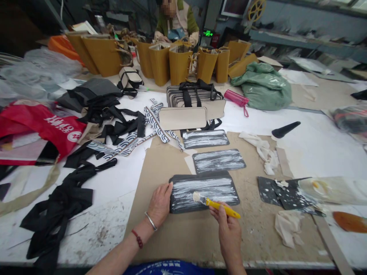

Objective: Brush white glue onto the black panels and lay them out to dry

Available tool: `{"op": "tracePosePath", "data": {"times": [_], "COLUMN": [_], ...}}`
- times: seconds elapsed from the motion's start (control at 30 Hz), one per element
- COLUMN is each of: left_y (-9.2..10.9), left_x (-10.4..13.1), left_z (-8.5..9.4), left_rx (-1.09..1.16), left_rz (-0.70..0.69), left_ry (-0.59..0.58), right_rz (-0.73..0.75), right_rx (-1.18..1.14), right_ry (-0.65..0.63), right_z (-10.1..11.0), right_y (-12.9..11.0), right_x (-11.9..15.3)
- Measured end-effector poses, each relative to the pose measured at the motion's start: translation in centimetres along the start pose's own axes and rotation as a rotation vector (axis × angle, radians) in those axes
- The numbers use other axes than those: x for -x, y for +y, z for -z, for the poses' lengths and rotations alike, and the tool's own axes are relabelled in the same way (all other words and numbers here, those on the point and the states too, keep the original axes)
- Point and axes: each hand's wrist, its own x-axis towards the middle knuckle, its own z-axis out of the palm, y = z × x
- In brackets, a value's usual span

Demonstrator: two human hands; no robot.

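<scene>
In the head view, my right hand (227,225) is closed around the yellow handle of a brush (220,207). The brush's pale bristles rest over a black panel (205,191) streaked with white. At that panel's left edge lies my left hand (160,202), its fingers close together and pressing on the edge. Two smaller black panels with white streaks, a middle one (219,160) and a far one (205,139), lie beyond it. Behind them, a beige panel (183,117) leans on a stack of panels (183,97) with black straps.
Black fabric strips (69,194) and a red bag (43,130) lie left. Stained black pieces (286,193) and crumpled cloth (289,227) are on the right. Tan bags (179,63) line the back, near a green plastic bag (263,86). A person (179,23) sits behind them.
</scene>
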Motion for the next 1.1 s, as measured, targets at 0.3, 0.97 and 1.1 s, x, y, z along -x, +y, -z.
{"op": "tracePosePath", "data": {"times": [0.3,0.97,1.1], "left_y": [0.6,0.3,0.4], "left_x": [-2.3,-2.5,-2.4], "left_z": [1.4,0.4,0.3], "left_rx": [0.33,0.775,0.748], "left_rz": [0.191,0.627,0.592], "left_ry": [0.086,-0.121,-0.13], "right_rz": [-0.023,0.015,0.062], "right_rx": [0.022,0.042,0.201], "right_ry": [0.0,-0.106,0.07], "right_z": [-0.1,-0.5,3.1], "right_y": [0.0,1.0,1.5], "right_x": [0.1,3.3,1.1]}}
